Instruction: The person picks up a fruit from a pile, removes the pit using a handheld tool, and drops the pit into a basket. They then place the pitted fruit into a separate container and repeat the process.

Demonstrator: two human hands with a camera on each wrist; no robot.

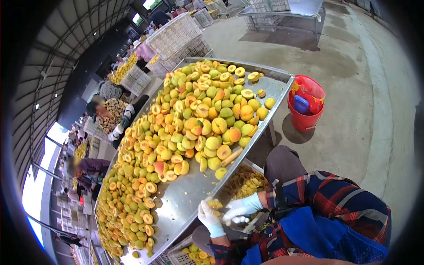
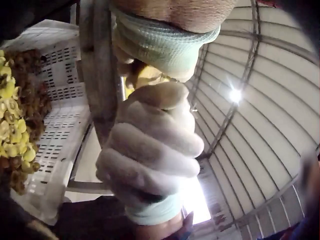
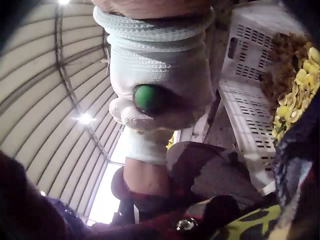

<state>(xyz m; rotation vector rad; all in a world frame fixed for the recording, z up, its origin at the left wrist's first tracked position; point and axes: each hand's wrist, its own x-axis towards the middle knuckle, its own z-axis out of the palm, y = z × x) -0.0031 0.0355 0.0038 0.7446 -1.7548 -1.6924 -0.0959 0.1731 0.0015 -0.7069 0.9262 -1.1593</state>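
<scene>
In the head view my gloved left hand (image 1: 210, 217) pinches a yellow peach half (image 1: 215, 204) just past the table's near edge. Right beside it, my gloved right hand (image 1: 242, 208) curls round a tool whose rounded green handle end (image 3: 148, 98) shows at the palm in the right wrist view. The tool's working end is mostly hidden between the hands. From the left wrist view, the fist of my right hand (image 2: 150, 145) covers most of my left hand, with a bit of yellow peach (image 2: 150, 75) behind it. Both gloves are white with pale green cuffs.
A metal table (image 1: 190, 194) bears a large heap of halved peaches (image 1: 176, 128). Below its edge stands a white crate (image 2: 62, 105) with brown and yellow scraps. A red bucket (image 1: 304, 117) is on the floor at the right. Other people work among stacked crates (image 1: 174, 37) beyond.
</scene>
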